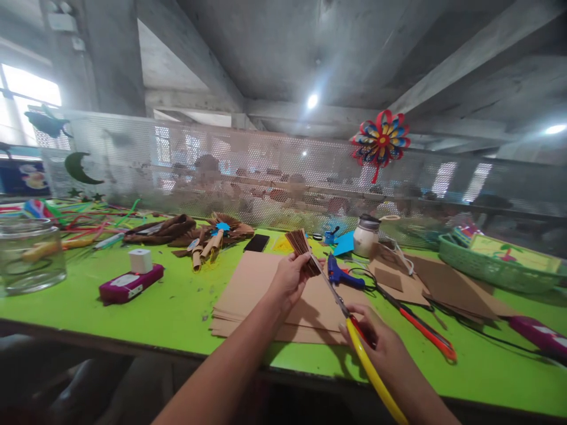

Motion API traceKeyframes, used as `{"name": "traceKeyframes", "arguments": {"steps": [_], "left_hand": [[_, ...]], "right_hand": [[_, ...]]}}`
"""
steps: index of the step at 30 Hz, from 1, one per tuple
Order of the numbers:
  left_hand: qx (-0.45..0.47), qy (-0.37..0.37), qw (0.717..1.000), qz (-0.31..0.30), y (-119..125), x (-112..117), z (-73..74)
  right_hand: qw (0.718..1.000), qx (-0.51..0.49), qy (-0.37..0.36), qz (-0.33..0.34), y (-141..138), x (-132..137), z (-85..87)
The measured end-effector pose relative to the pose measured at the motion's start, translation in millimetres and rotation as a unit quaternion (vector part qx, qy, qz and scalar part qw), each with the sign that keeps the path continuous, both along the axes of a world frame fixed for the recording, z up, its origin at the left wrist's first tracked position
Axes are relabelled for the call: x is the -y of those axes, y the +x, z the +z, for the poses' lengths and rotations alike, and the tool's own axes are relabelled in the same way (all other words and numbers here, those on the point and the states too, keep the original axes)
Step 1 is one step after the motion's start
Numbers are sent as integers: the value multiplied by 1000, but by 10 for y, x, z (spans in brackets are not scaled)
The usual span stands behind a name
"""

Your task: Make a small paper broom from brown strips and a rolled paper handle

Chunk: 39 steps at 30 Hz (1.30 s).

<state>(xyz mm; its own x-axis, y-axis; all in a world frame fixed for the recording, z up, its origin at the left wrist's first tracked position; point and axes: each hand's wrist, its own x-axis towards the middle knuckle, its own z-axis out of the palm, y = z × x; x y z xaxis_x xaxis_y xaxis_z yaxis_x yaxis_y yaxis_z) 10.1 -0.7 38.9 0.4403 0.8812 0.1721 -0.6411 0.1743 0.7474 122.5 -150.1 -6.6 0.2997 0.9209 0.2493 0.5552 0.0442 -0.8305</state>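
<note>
Room: grey concrete beams and glaring lamps beyond a perforated mesh screen (252, 147), with a smooth lime-green counter (177, 307) before it.
Pleated bundle (299, 241): brown, papery, narrow folds pressed together, its upper end fanning slightly; it is held up over the cardboard.
Left hand (290, 277): fingers closed on the bundle's lower part, pinching it.
Right hand (376, 339): curled around the handles of the scissors (361, 349), below and to the right of the bundle.
Scissors: long metal blades, yellow handles with red inside; the tips meet the bundle's right side, though from where I stand I cannot tell how far the blades part.
Cardboard sheets (257, 283): flat, tan, matte, stacked loosely under both hands, corners uneven.
Right side: blue glue gun (343, 276) just beside the blades, then an orange cutter (427, 332) lying aslant.
Far side: black phone (256, 243) behind the sheets; squat jar (367, 236) with a dark lid.
Counter edge: straight and dark, crossed by both forearms; bare green stretches left of the sheets to a purple power strip (133, 284).
</note>
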Motion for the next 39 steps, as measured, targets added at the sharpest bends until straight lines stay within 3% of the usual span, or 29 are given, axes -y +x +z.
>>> {"name": "traceKeyframes", "arguments": {"steps": [10,16,22,28,39], "left_hand": [[6,-5,1000,-8,-1,18,3],[-4,9,1000,-6,7,15,-4],[-10,25,1000,-10,-1,18,2],[-17,31,999,-19,0,22,3],[-15,34,998,-42,-1,78,29]], "right_hand": [[1000,18,6,9,54,-5,-49],[997,27,64,-37,-2,13,-69],[996,17,70,-55,2,-6,-101],[1000,-8,-10,20,63,47,-7],[1000,28,2,-7,92,26,-38]]}}
